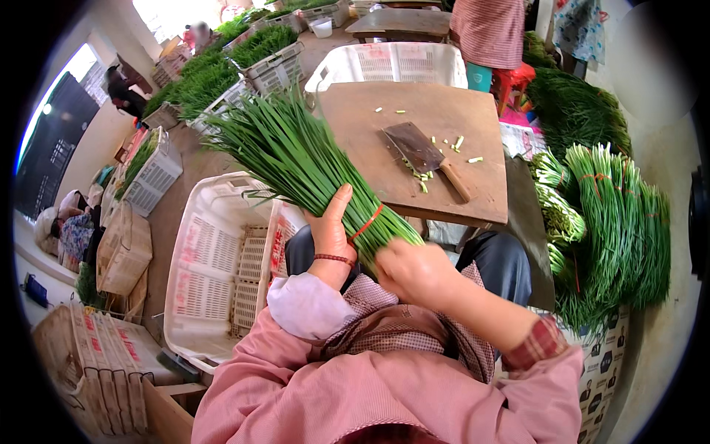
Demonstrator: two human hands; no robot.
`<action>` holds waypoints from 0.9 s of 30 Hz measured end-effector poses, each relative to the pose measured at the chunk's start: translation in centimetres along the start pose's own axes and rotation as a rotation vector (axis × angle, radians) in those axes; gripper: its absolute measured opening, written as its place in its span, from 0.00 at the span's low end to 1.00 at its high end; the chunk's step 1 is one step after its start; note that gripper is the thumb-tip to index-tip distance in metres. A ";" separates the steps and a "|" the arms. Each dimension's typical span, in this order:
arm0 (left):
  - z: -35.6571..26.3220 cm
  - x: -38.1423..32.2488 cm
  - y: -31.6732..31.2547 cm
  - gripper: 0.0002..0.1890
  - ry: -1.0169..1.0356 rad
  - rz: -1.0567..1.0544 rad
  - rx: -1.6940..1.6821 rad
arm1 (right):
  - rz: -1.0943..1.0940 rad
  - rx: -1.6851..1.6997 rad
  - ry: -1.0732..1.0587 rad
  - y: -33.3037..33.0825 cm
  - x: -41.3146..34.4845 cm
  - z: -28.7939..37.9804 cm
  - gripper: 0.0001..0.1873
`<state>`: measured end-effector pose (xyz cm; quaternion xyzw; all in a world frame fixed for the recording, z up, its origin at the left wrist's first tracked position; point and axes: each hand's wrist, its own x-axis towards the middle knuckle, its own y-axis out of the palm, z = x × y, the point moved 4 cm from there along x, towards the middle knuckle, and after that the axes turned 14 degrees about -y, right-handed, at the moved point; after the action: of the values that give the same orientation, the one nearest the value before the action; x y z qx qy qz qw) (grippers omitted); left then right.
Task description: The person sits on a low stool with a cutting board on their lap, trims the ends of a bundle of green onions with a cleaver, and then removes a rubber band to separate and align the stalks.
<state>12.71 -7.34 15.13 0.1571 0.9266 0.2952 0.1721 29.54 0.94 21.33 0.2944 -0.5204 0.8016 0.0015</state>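
A thick bundle of garlic chives [310, 155] lies slantwise before me, its green leaf tips pointing up and left. A red tie [367, 223] goes around it near the pale stem end. My left hand [331, 227] grips the bundle just beside the tie, thumb on top. At the stem end my right hand [413, 269], blurred, has its fingers curled onto the stems; its fingertips are hidden. Beyond the stems a cleaver [416, 147] with a wooden handle rests on the wooden table [355, 116]. Cut stem pieces [457, 143] are scattered around the blade.
An open white plastic crate [208, 250] stands at my left, another crate [388, 61] behind the table. Tied chive bundles [604, 222] are piled at my right. Folded crates [111, 355] lie lower left. Crates of chives [274, 66] fill the back, where other people sit or stand.
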 end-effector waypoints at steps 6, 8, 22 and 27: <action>-2.8 0.6 0.8 0.27 -0.317 0.261 -0.121 | 0.637 0.201 0.419 -1.7 -11.1 -2.4 0.14; -3.3 0.1 1.0 0.37 -0.402 0.421 -0.107 | 0.212 0.354 0.560 -4.4 -9.0 -4.6 0.12; -1.4 0.2 2.3 0.26 -0.650 1.059 -0.870 | -0.507 0.916 0.585 -3.3 -7.0 -3.6 0.10; -1.6 -1.0 3.0 0.24 -0.693 0.916 -0.898 | -0.439 1.231 0.325 -3.1 -0.9 -0.2 0.15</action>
<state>13.50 -6.24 18.39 0.5279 0.4495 0.6227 0.3627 31.21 2.82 23.45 0.2163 0.1101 0.9672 0.0747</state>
